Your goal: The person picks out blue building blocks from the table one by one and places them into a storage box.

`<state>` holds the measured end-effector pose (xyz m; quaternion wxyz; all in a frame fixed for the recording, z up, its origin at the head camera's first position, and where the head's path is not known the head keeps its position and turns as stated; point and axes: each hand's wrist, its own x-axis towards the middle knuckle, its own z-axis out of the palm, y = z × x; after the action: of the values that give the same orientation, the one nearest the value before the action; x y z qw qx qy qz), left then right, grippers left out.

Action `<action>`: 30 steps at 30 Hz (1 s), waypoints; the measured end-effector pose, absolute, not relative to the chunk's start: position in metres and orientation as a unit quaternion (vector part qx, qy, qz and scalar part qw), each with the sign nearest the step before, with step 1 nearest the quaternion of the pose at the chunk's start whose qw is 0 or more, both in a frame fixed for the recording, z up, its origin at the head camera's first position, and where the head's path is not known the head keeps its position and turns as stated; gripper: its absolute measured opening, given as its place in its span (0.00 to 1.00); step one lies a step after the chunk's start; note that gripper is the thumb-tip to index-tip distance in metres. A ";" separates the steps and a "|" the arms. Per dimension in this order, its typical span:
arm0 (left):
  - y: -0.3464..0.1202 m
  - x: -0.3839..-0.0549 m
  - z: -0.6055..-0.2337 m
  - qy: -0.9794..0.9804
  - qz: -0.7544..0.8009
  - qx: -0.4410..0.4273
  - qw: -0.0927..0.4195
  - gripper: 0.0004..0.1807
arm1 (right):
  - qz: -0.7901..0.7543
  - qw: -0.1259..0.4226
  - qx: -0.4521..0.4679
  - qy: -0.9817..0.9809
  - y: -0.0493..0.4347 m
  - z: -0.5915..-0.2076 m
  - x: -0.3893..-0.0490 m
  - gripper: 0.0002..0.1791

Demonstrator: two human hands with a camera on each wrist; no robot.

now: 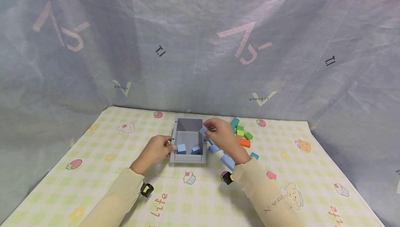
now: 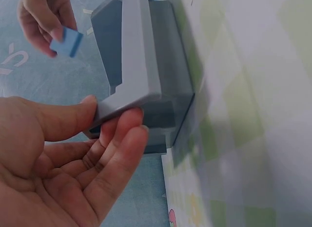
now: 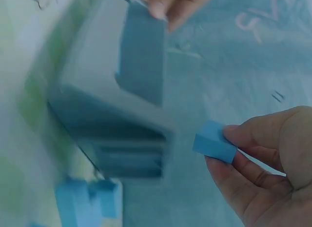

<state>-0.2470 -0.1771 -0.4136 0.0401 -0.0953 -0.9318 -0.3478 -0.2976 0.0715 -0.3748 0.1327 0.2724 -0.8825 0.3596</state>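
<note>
A grey box [image 1: 189, 158] with an open top stands on the table, two blue blocks [image 1: 181, 148] lying in its near end. My left hand [image 1: 158, 147] pinches the box's left rim between thumb and fingers, as the left wrist view shows closely. Over the right rim, my right hand [image 1: 222, 135] holds a small blue block [image 3: 215, 141] between thumb and fingertips. More blue blocks [image 1: 227, 162] lie on the cloth right of the box, partly hidden beneath my right hand and wrist.
Green blocks [image 1: 240, 131], a teal block [image 1: 234, 122] and an orange block [image 1: 244, 142] lie beyond the right wrist. Nearer on the right is a pink block [image 1: 271, 175]. A checked cloth [image 1: 109, 178] covers the table, and a grey curtain [image 1: 193, 46] hangs behind.
</note>
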 end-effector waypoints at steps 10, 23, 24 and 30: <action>-0.176 -0.248 -0.415 -0.927 -0.363 -0.091 0.036 0.14 | 0.236 0.084 0.371 -0.894 0.030 -0.403 -0.302 0.10; -0.175 -0.247 -0.412 -0.929 -0.357 -0.090 0.038 0.12 | 0.169 0.051 0.390 -0.904 0.020 -0.407 -0.304 0.13; -0.175 -0.247 -0.412 -0.929 -0.356 -0.091 0.039 0.13 | 0.164 0.050 0.390 -0.905 0.019 -0.407 -0.304 0.13; -0.176 -0.248 -0.413 -0.929 -0.356 -0.090 0.045 0.13 | 0.135 0.041 0.390 -0.910 0.016 -0.409 -0.305 0.12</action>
<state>-0.2477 -0.1759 -0.4129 0.0447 -0.0899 -0.9290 -0.3562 -0.3052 0.0163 -0.4092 0.0409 0.3902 -0.9099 0.1346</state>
